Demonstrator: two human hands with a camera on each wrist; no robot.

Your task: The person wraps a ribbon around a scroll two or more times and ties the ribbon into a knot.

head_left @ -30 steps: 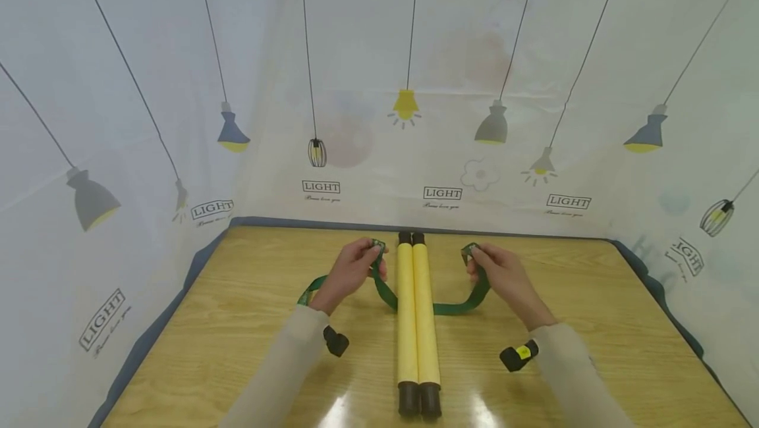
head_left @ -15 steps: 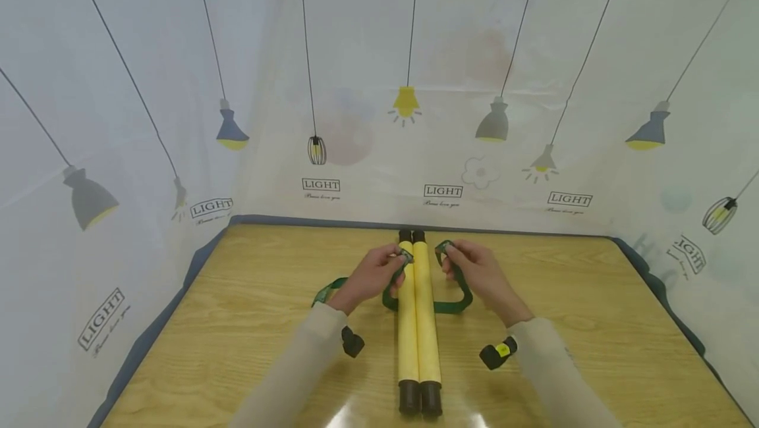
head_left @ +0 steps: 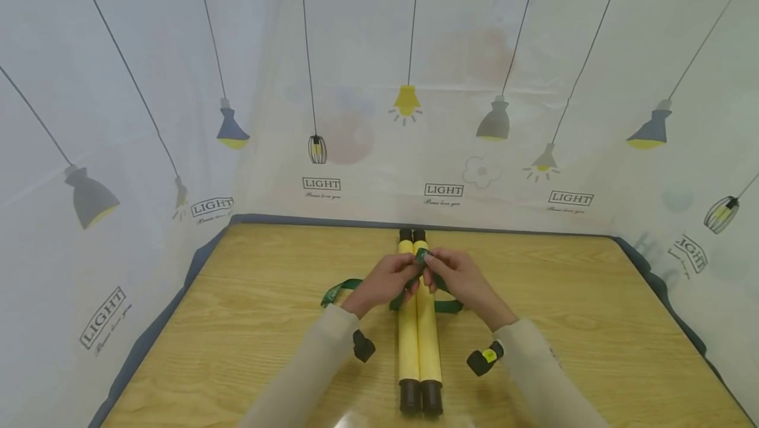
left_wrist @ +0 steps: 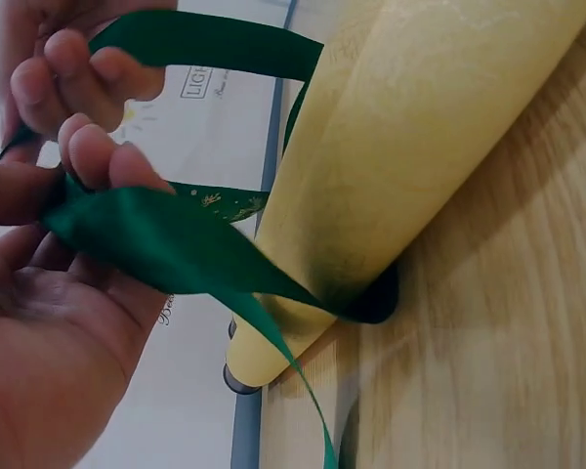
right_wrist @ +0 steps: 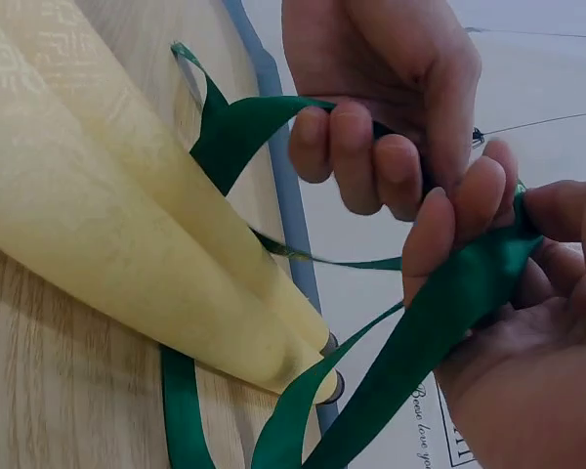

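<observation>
Two pale yellow rolls, like scrolls with dark end caps, lie side by side on the table: the left roll (head_left: 408,342) and the right roll (head_left: 429,342). A green ribbon (head_left: 449,307) runs beneath them, its two sides raised above. My left hand (head_left: 387,278) pinches one length of the ribbon (left_wrist: 156,234) over the rolls. Opposite, my right hand (head_left: 461,278) pinches the other length between thumb and fingers; in the right wrist view this ribbon (right_wrist: 449,303) hangs down in folds. Both hands' fingertips meet closely above the rolls, partly hiding where the lengths come together.
A loose ribbon tail with gold print (head_left: 337,291) lies left of the rolls, behind my left wrist. The wooden table (head_left: 255,322) ends at a white, lamp-printed curtain (head_left: 379,171) with a blue border. Black wrist cameras (head_left: 363,347) hang under both sleeves.
Both hands have moved inward from either side of the rolls and now meet above them, bringing the two ribbon lengths together. The rolls have stayed in place.
</observation>
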